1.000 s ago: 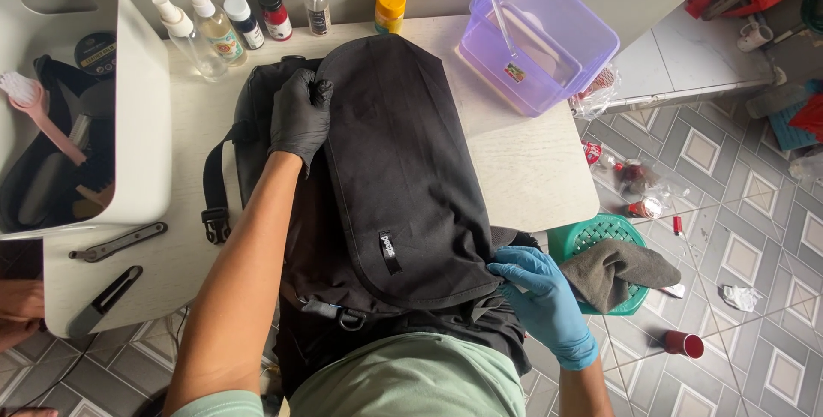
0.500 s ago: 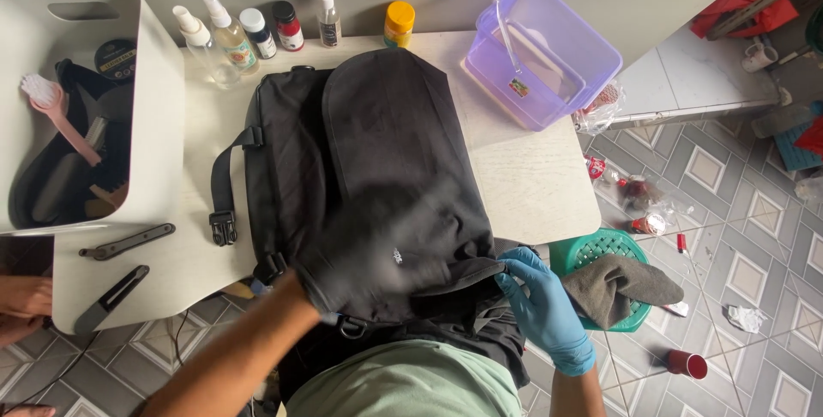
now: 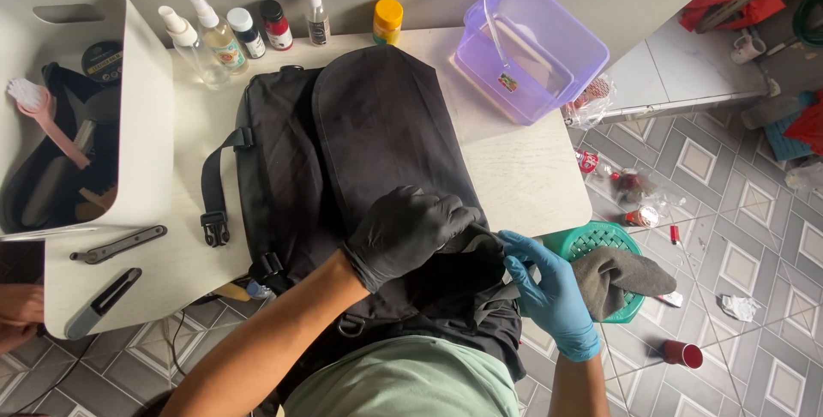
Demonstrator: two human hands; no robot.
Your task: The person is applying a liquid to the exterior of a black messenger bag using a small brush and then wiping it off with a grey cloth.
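Note:
A black backpack [image 3: 360, 143] lies flat on a white table [image 3: 514, 186], its lower end hanging over the near edge toward me. My left hand [image 3: 411, 233], in a black glove, is closed on the fabric at the backpack's lower right part. My right hand [image 3: 549, 293], in a blue glove, grips the same edge of the backpack from the right, touching the left hand's fingertips. A strap with a black buckle [image 3: 214, 228] trails off the backpack's left side.
Several small bottles [image 3: 249, 31] and a yellow-capped jar [image 3: 387, 20] line the table's far edge. A purple plastic tub [image 3: 527, 53] sits at the far right, a white bin [image 3: 129, 126] with brushes at the left. A green basket with a grey cloth [image 3: 613, 271] stands on the tiled floor.
My left hand came down from the backpack's top left corner to its lower right edge, beside my right hand. The right hand stayed at that edge.

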